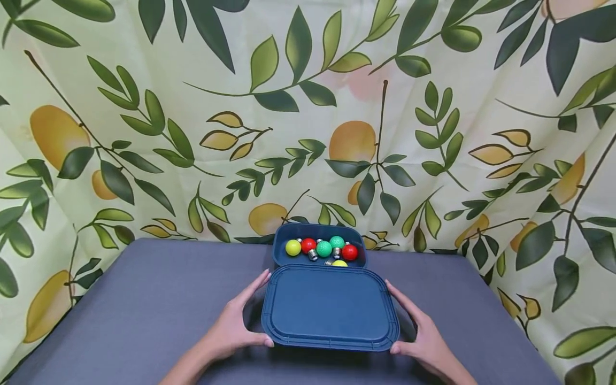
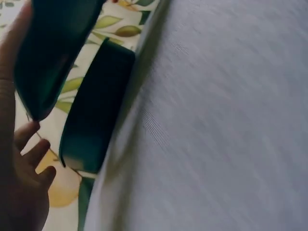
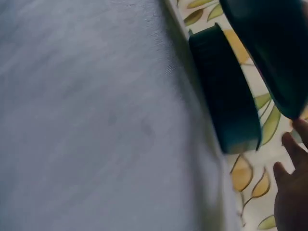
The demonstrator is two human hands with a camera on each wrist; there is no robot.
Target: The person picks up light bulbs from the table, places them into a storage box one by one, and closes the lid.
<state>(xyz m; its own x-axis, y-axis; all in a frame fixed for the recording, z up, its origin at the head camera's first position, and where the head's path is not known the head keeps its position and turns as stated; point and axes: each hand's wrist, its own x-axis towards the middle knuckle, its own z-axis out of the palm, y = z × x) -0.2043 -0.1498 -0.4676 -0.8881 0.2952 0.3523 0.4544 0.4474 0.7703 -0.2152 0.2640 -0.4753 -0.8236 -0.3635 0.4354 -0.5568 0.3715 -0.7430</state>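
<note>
A dark blue rectangular lid (image 1: 331, 307) is held up off the table between both hands, its flat face toward the head camera. My left hand (image 1: 233, 326) grips its left edge, thumb at the near corner and fingers along the side. On the opposite edge my right hand (image 1: 423, 334) pinches it the same way. Just behind the lid stands a dark blue box (image 1: 358, 240) with several small coloured bulbs inside: yellow, red (image 1: 349, 252) and green (image 1: 324, 248). The lid hides the box's near side in the head view. Both wrist views show the lid raised above the box (image 2: 98, 106).
A grey cloth covers the table (image 1: 159, 299). Directly behind the box, at the table's far edge, hangs a white curtain (image 1: 298, 133) printed with leaves and orange fruit; it also runs down both sides.
</note>
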